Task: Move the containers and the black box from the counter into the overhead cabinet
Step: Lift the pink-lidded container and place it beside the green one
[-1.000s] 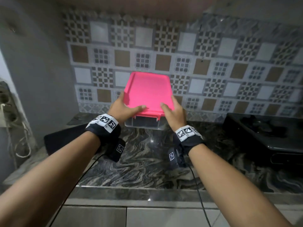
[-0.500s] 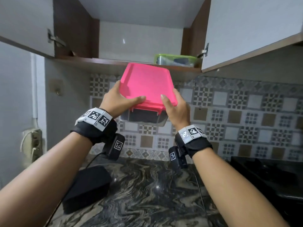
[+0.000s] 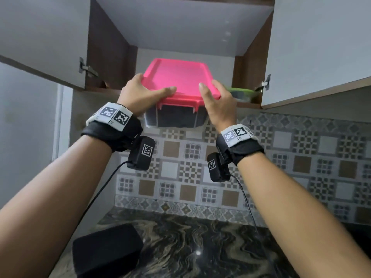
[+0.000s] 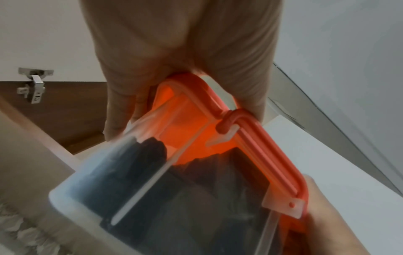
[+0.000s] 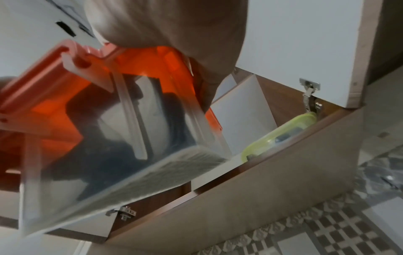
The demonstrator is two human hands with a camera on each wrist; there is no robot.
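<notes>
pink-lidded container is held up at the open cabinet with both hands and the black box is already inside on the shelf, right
Not quite. The pink-lidded container is held up at the open overhead cabinet by the left hand and the right hand, but the black box is not on the shelf: the head view shows it down on the counter.

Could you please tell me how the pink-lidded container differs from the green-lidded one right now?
The pink-lidded container is held up at the cabinet opening by the left hand and right hand; the green-lidded container already rests on the cabinet shelf, untouched. Their lids are pink and green. Both have see-through bodies.
</notes>
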